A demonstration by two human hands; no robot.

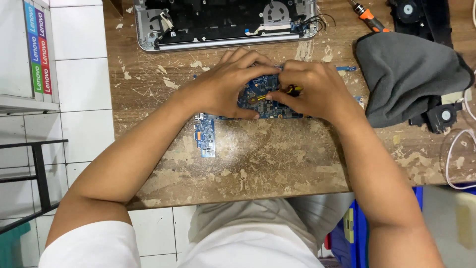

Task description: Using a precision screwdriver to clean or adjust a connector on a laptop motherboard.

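Observation:
A blue laptop circuit board (205,136) lies flat on the worn wooden table (267,164), with one arm of it reaching toward me at the left. My left hand (229,83) rests on the board's middle and presses it down with spread fingers. My right hand (311,89) is closed around a small yellow and black tool (292,90) whose tip touches the board between the two hands. Much of the board is hidden under both hands.
An opened laptop base (225,22) with its inner parts exposed sits at the table's far edge. A grey cloth (409,74) covers black parts at the right, beside an orange-handled screwdriver (369,19) and a black fan (441,116). White cable (450,159) loops at the right edge.

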